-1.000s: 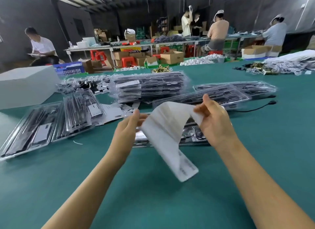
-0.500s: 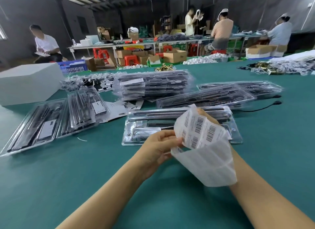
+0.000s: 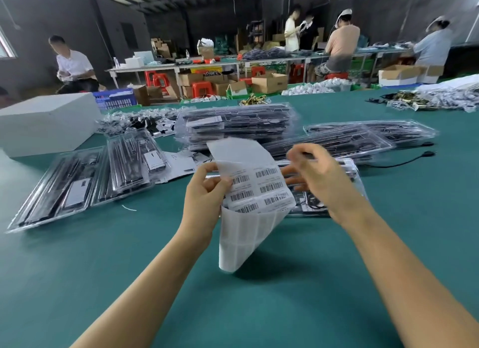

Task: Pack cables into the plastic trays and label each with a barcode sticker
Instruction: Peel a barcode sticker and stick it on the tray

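My left hand point(image 3: 204, 200) pinches the left edge of a white barcode sticker sheet point(image 3: 259, 187), which is held up above the green table with its lower part folded under. Several barcode labels face me. My right hand point(image 3: 321, 181) is blurred just right of the sheet, its fingers stretched toward the sheet's right edge and holding nothing that I can see. Behind both hands lies a clear plastic tray point(image 3: 359, 176) with black cables in it, mostly hidden by the sheet and hands.
A stack of packed trays point(image 3: 238, 124) stands behind, with more trays point(image 3: 368, 136) to the right and two labelled trays point(image 3: 54, 189) at the left. A white box point(image 3: 46, 122) sits far left. A loose black cable point(image 3: 404, 159) lies at the right. People work at distant tables.
The sheet has turned so its barcodes face me and has risen. My left hand now holds its left edge, and my right hand has let go and moved out to the right.
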Motion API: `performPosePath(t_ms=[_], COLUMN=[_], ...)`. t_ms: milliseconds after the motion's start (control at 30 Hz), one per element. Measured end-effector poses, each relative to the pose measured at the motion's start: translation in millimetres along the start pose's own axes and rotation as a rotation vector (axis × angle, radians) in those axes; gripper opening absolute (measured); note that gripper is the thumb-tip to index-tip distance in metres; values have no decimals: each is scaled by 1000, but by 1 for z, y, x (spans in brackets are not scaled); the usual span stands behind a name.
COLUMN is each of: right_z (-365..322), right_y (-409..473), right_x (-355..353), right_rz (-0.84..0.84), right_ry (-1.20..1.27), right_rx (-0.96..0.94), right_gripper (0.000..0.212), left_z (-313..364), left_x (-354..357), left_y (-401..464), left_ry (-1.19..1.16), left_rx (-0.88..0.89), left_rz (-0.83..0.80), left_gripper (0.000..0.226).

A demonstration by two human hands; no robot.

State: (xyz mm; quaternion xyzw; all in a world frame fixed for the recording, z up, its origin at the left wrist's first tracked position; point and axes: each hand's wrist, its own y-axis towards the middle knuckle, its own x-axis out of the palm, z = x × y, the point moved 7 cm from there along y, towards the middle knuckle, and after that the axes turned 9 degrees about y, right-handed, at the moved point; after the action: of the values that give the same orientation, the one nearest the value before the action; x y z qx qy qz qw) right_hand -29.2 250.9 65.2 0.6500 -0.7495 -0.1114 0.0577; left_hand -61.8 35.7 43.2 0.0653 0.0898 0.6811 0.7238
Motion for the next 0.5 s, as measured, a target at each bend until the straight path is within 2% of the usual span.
performPosePath(t_ms=[67, 167, 233, 333, 400, 433, 500], right_z=[0, -1, 4, 19, 20, 13, -11], right_y=[-2, -4, -4, -4, -5, -6, -13], right_x=[14, 19, 19, 19, 16, 15, 24], right_rz=[-56, -8, 28, 24, 54, 94, 148], right_ry=[-28, -27, 24, 27, -208, -411, -802], right_rx=[-61, -124, -60, 117, 100, 16, -285], right_gripper=[48, 42, 36, 28, 28, 32, 36], left_z=[1, 2, -3, -14, -20, -22, -24], left_x=[4, 12, 20, 27, 27, 26, 28], left_y=[-1, -3, -6, -13, -14, -14, -14], left_ry=[5, -52, -131, -197, -126, -72, -19], left_rx=[11, -10, -86, -196, -202, -192, -179], left_rz=[-23, -97, -148, -163, -125, -111, -113], left_gripper=[21, 34, 43, 39, 30, 26, 20])
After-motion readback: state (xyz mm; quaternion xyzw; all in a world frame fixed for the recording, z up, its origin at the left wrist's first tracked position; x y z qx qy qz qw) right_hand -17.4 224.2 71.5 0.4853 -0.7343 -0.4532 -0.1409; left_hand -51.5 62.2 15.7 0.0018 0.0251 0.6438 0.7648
